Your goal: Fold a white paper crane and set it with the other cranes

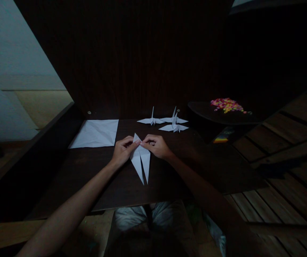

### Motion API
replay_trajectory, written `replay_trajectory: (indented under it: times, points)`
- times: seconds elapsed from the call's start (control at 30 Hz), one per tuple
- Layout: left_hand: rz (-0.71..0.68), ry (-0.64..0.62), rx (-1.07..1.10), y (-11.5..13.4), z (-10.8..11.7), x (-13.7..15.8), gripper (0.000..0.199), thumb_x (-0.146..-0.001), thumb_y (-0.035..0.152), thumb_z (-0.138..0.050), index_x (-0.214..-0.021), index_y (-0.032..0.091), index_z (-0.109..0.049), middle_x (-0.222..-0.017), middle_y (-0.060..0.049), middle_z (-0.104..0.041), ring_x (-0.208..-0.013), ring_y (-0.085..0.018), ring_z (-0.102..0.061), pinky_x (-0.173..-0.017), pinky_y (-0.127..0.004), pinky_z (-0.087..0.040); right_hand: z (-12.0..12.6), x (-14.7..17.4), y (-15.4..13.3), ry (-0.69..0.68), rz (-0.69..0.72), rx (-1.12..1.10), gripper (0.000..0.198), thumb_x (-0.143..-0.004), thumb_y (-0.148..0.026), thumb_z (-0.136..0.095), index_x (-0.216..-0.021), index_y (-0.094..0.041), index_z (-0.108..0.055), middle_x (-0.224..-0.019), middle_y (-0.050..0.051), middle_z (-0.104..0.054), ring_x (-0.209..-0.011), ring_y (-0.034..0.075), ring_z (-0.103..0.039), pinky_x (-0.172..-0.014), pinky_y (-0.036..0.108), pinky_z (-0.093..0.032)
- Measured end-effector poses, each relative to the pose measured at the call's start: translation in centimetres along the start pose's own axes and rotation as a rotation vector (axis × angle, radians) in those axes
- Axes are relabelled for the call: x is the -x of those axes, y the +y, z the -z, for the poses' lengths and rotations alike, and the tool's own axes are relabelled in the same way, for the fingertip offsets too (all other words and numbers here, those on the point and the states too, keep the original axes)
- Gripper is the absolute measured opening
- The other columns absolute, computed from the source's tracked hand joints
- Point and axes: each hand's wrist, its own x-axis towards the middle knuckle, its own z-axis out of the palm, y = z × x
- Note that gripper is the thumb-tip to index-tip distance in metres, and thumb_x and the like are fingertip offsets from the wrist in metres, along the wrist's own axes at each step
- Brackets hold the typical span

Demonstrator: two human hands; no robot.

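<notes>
A white folded paper, kite-shaped with two long points toward me, is held just above the dark desk. My left hand pinches its upper left part between thumb and fingers. From the other side, my right hand grips the upper right part, the two thumbs almost meeting at the middle. Part of the paper's upper edges is hidden by my fingers. Beyond my hands stand three finished paper cranes: one at the left, one behind at the right, and one nearer.
A creased white paper sheet lies flat at the desk's back left. On a small raised shelf at the right sits a pile of colourful small pieces. A tall dark panel closes the desk's back.
</notes>
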Motion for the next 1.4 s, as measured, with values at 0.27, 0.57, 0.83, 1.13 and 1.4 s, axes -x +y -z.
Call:
replay_trajectory:
  times: [0.27,0.57,0.83,1.13,1.4]
  points:
    - [0.083,0.018,0.017,0.8,-0.4,0.1,0.024,-0.076,0.039,-0.069,-0.07,0.016,-0.069,-0.067,0.001,-0.06,-0.062,-0.012,-0.052,-0.058,-0.023,-0.039,-0.4,0.1,-0.1,0.026,-0.006,-0.052,0.027,-0.074,-0.038,-0.069,-0.065,-0.014,-0.061,-0.065,-0.001,-0.052,-0.056,0.008,-0.046,-0.048,0.021,-0.033]
    - [0.038,-0.014,-0.02,0.4,-0.2,-0.2,0.024,-0.074,0.038,-0.071,-0.07,0.015,-0.069,-0.068,-0.001,-0.059,-0.063,-0.013,-0.053,-0.057,-0.023,-0.04,-0.3,0.1,0.9,0.001,0.01,0.081,0.02,-0.076,-0.031,-0.068,-0.067,-0.013,-0.063,-0.067,0.0,-0.056,-0.055,0.008,-0.046,-0.05,0.022,-0.033]
    - [0.044,0.054,-0.05,0.9,-0.3,-0.1,0.023,-0.073,0.038,-0.071,-0.07,0.015,-0.069,-0.068,-0.001,-0.06,-0.062,-0.013,-0.052,-0.056,-0.024,-0.039,-0.1,0.0,0.6,0.001,0.003,0.191,0.018,-0.077,-0.031,-0.065,-0.071,-0.014,-0.067,-0.066,0.001,-0.059,-0.055,0.009,-0.046,-0.051,0.022,-0.034]
    - [0.001,0.069,-0.08,0.3,-0.3,-0.2,0.02,-0.074,0.036,-0.069,-0.071,0.016,-0.069,-0.072,-0.002,-0.063,-0.067,-0.015,-0.055,-0.062,-0.025,-0.042,-0.2,0.3,0.0,-0.011,0.034,0.335,0.011,-0.072,-0.018,-0.066,-0.063,-0.013,-0.064,-0.059,-0.001,-0.055,-0.053,0.009,-0.045,-0.051,0.023,-0.033]
    - [0.035,0.063,-0.005,0.1,0.2,-0.3,0.021,-0.07,0.037,-0.074,-0.067,0.017,-0.069,-0.074,-0.002,-0.062,-0.07,-0.016,-0.057,-0.064,-0.026,-0.043,-0.3,0.1,0.9,-0.033,0.023,0.183,0.02,-0.082,-0.033,-0.06,-0.08,-0.014,-0.067,-0.071,0.001,-0.059,-0.059,0.009,-0.045,-0.055,0.023,-0.036]
